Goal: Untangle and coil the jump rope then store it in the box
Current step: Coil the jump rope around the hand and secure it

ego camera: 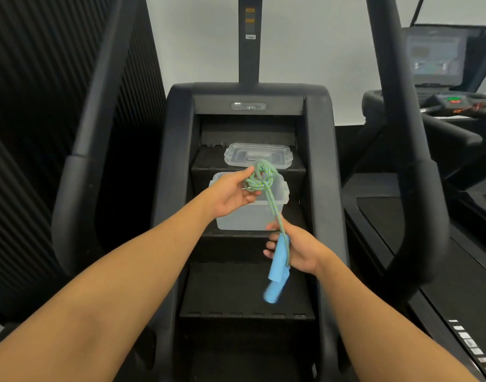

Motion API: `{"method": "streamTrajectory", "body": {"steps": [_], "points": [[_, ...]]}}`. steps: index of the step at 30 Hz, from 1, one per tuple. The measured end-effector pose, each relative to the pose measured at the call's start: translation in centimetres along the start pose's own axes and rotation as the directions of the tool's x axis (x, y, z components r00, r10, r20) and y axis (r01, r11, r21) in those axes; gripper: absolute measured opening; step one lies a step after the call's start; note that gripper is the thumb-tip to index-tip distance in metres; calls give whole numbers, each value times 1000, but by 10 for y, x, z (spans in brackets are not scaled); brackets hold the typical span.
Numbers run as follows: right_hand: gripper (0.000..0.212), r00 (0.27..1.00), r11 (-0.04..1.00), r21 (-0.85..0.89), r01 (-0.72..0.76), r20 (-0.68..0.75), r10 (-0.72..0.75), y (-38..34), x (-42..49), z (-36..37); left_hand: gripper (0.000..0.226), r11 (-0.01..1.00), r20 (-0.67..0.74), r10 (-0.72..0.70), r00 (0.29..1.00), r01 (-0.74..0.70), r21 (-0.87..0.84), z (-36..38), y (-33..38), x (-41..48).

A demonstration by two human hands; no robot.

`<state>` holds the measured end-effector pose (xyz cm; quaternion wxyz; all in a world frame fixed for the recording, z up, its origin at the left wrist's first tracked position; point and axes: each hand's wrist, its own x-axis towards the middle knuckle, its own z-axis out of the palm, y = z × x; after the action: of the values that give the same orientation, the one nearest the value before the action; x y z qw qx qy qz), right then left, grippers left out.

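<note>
A black stair-climbing machine (178, 139) fills my view, its ribbed steps rising toward 12 o'clock. At 3 o'clock from it stands a dark treadmill (401, 216) with a lit console.

On one step sits the clear, rectangular plastic box (236, 216), its top open. Its clear plastic lid (231, 158) lies flat on the next step up, at 12 o'clock from the box.

My left hand (231, 194) is over the box's near left corner. Its thumb and fingers curl round a knotted bundle of the green-and-blue braided jump rope (259, 179), which bulges out of my fingertips toward 2 o'clock, above the box opening and not in it.

From that bundle two strands run taut toward 5 o'clock, in front of the box's wall, into my right hand (299, 249). Those fingers close round the strands where they meet the two light blue handles (277, 260). The handles hang below my fingers toward 6 o'clock, blurred, touching nothing else.
</note>
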<state>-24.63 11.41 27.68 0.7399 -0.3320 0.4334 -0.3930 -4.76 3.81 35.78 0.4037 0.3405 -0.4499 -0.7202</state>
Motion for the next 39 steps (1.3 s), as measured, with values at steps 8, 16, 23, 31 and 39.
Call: {"method": "streamTrajectory", "body": {"steps": [8, 16, 23, 31, 39], "points": [[40, 847, 996, -79, -34, -531, -13, 28, 7, -54, 29, 996, -101, 82, 992, -85, -27, -18, 14, -3], [27, 601, 969, -59, -238, -793, 100, 79, -14, -112, 30, 987, -146, 118, 982, -101, 124, -32, 20, -2], [26, 777, 975, -88, -205, -620, 107, 58, -3, -79, 22, 908, -69, 147, 987, -107, 404, -12, 13, 0], [29, 950, 885, -403, 234, -100, -296, -24, -3, 16, 26, 899, 20, 136, 991, -132, 417, -1, 2, 5], [14, 919, 790, -613, -8, -316, -236, -2, 16, -2, 17, 899, -103, 202, 974, -143, 414, -15, 3, 12]]}}
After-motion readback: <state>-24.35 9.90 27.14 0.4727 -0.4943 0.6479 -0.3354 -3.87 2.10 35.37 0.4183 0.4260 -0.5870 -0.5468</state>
